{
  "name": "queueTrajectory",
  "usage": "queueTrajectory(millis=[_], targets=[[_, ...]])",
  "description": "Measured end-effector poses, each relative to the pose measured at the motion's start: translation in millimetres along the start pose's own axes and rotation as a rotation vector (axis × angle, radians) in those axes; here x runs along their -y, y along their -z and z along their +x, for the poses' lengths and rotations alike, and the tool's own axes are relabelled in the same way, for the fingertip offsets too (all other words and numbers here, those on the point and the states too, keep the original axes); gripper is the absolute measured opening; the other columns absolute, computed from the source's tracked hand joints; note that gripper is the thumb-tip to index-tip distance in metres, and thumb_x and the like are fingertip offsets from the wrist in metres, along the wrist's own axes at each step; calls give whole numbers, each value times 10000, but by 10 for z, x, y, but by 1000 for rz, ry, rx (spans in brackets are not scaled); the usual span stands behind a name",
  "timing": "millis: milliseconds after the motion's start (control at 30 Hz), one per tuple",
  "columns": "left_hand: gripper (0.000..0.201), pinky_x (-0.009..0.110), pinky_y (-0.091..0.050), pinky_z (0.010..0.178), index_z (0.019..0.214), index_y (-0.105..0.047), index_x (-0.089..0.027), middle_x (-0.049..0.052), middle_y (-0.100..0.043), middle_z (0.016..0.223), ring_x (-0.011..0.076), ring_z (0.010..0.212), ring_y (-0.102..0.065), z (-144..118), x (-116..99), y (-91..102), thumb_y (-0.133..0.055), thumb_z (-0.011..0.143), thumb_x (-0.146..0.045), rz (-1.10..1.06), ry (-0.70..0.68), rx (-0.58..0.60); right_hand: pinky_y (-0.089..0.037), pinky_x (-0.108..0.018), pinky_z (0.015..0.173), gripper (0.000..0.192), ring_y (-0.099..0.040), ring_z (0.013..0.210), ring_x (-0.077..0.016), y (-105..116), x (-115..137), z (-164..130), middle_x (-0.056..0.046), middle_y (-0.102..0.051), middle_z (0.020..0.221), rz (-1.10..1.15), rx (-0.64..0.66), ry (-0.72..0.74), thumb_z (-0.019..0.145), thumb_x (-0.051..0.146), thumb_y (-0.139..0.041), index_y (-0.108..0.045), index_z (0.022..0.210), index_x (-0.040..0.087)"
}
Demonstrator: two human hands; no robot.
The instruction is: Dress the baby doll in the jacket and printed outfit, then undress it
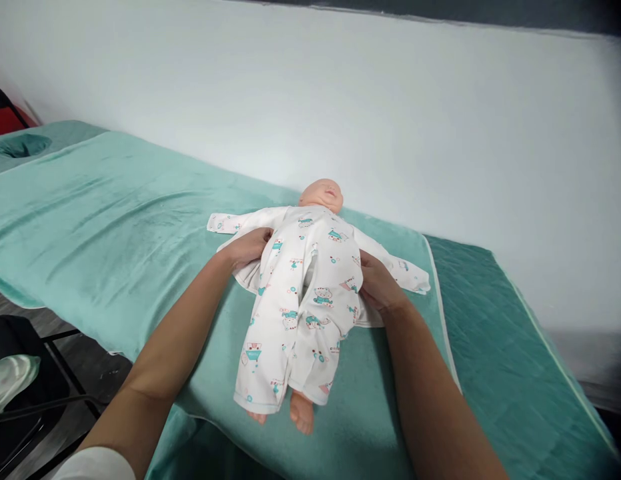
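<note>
A baby doll [322, 192] lies on its back, head toward the wall and feet toward me. It wears a white printed long-sleeved shirt [270, 217] and white baby pants [315, 320] with a matching print. The pants reach high over the chest, and bare feet [302, 412] show below the cuffs. My left hand [251, 245] is closed on the pants' edge at the left side of the waist. On the opposite side, my right hand [377, 279] grips the other edge, its fingertips partly hidden behind the fabric. Both sleeves lie spread outward.
The doll rests on a green sheet [140, 220] covering a long padded bed against a white wall [340, 100]. A face hole [24, 145] is at the bed's far left. A black chair [25, 353] holding light cloth stands at the lower left.
</note>
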State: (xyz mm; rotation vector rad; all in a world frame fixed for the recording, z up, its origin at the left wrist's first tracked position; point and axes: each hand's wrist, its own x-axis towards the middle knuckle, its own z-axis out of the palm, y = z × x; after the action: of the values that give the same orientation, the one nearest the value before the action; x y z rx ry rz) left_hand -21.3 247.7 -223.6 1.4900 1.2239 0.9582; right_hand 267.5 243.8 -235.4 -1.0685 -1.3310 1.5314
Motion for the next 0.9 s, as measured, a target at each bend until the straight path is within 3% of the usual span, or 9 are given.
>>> queueTrajectory(millis=[100,267,633,900], targets=[[168,392,-532,877,849,-711,-178,87,-752,954,254,917,-669,-28,-62,-12,-686,691,-230,-64,18,180,-580,-402,813,372,-700,962,-267,-62,-5,2,-31,-768,1014,-15,-56,21,632,334,-817,-727,982,243],[168,443,-507,948,857,-712,-141,109,-754,898,290,981,-663,-74,-121,-19,-689,706,-210,-120,-5,274,-576,-397,796,306,-700,914,-263,-95,-5,15,-38,-770,968,-52,-147,47,616,317,-813,-702,883,217],[272,479,-518,953,958,-722,-143,100,-754,922,277,953,-670,-28,-19,-59,-728,691,-196,-276,53,226,-589,-409,778,371,-712,893,-274,-52,36,12,-38,-769,999,41,-139,-5,541,236,-836,-702,887,230],[194,448,-519,904,936,-683,-104,121,-744,888,257,929,-665,-13,28,-95,-708,752,-160,-324,22,179,-590,-407,808,362,-705,979,-297,-76,67,4,-53,-771,1028,67,-144,-22,549,273,-850,-726,886,228]])
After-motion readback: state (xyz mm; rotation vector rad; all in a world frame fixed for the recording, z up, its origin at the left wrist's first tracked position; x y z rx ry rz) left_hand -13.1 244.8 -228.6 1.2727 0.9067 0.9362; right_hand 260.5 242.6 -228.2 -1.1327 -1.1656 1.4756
